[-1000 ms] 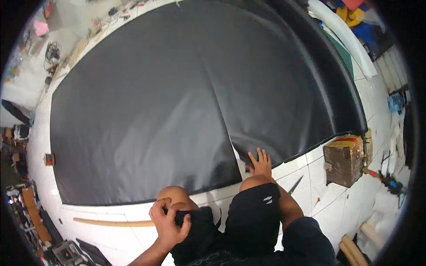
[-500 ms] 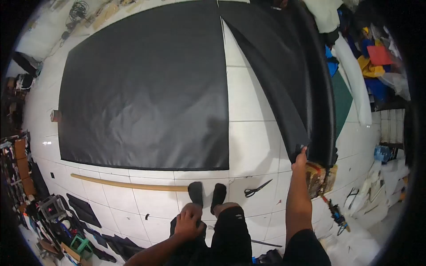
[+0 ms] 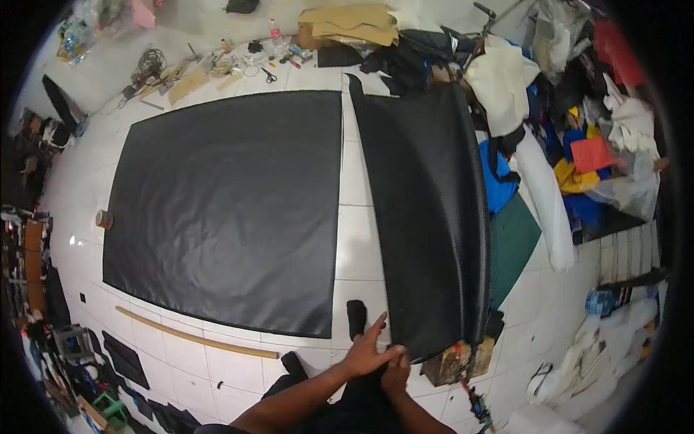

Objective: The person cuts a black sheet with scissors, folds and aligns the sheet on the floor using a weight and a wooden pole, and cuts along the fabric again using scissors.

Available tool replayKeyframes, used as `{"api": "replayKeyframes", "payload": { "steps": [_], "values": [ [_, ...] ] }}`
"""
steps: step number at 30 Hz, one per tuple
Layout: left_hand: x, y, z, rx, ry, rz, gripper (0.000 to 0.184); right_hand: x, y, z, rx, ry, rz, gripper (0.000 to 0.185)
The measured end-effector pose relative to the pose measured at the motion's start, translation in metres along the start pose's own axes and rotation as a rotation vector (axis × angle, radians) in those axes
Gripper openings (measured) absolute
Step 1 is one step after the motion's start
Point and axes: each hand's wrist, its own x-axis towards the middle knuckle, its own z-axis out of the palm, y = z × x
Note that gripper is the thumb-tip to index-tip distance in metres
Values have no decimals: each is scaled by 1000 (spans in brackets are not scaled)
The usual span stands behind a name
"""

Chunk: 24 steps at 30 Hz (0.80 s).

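A narrower strip of black faux-leather sheet (image 3: 419, 217) lies on the right, with a rolled or folded long right side. My right hand (image 3: 395, 372) is closed at its near left corner, gripping the edge. Beside it my left hand (image 3: 367, 353) is open, fingers stretched forward and thumb close to the right hand. The large black faux-leather piece (image 3: 224, 217) lies flat to the left, a strip of white tile between the two. What else may be in my right fingers is too small to make out.
A long wooden strip (image 3: 195, 336) lies along the large piece's near edge. A tape roll (image 3: 104, 219) sits at its left edge. A worn block (image 3: 455, 365) is by the strip's near end. Scissors (image 3: 269, 75) lie at the back. Fabric and bags (image 3: 578, 159) heap up on the right.
The lifted black strip has come down and left, beside the large piece. My right hand moved left with its corner. My left hand left my knee and reached forward. I stepped forward.
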Motion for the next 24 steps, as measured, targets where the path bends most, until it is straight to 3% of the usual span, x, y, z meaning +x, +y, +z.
{"api": "replayKeyframes", "payload": {
  "steps": [1, 3, 5, 6, 8, 10, 11, 13, 14, 16, 17, 19, 20, 22, 23, 24],
  "values": [
    [6, 34, 1, 132, -68, -95, 83, 3, -5, -11, 17, -179, -129, 49],
    [14, 36, 11, 280, 82, -44, 80, 14, -34, -32, 61, -334, -318, 50],
    [18, 39, -2, 463, -193, -172, 80, 45, -50, -60, 70, -472, -254, 54],
    [15, 25, -2, 392, -119, -95, 83, 67, -60, -70, 75, -585, -173, 59],
    [12, 21, -9, 402, -59, -65, 84, 122, -79, -56, 188, -368, -183, 68],
    [11, 39, -24, 479, -98, -29, 85, 145, -175, -47, -107, -374, -11, 69],
    [13, 46, -29, 476, -60, -37, 85, 162, -180, -35, -117, -398, -40, 69],
    [9, 51, -36, 504, -149, -50, 81, 206, -182, -8, -677, -493, -170, 60],
    [2, 47, -48, 494, -111, -57, 81, 206, -190, 2, -694, -508, -203, 60],
    [-23, 27, -86, 228, -13, -69, 64, 202, -194, 22, -395, -287, 5, 58],
    [-45, 9, -106, 93, 37, -72, 58, 201, -197, 26, -323, -348, 64, 59],
    [-105, -87, -137, -345, 436, -182, 52, 195, -235, 22, -237, -510, 288, 63],
    [-151, -130, -174, 255, 649, -52, 43, 189, -231, 31, -115, -318, 247, 57],
    [-266, -141, -206, -250, 1061, -578, 37, 202, -230, 38, -177, -258, 221, 64],
    [-320, -202, -198, -126, 1291, -766, 36, 180, -274, 42, -191, -238, 310, 66],
    [-373, -205, -201, -161, 1387, -1018, 35, 193, -282, 46, -363, -304, 272, 66]
  ]
}}
